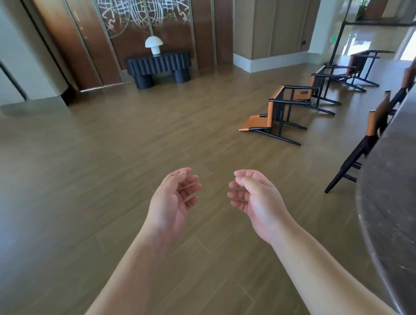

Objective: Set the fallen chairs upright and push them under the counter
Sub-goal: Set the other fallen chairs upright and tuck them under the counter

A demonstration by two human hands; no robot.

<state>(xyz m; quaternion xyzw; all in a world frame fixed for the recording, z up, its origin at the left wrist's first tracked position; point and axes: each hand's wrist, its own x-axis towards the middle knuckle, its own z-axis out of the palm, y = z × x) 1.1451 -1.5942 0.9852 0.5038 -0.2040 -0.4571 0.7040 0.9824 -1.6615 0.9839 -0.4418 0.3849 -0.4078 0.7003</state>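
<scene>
Three black-framed chairs with tan seats lie tipped over on the wooden floor in a row toward the right back: the nearest fallen chair, a second fallen chair behind it, and a third fallen chair farthest off. An upright chair stands tucked against the dark stone counter at the right edge, with another upright chair beyond it. My left hand and my right hand are held out in front of me, palms facing each other, fingers loosely curled, holding nothing, well short of the nearest fallen chair.
A dark fluted console table with a white mushroom lamp stands against the panelled back wall. Wide wooden floor stretches between me and the chairs. A black metal frame rises at the back right.
</scene>
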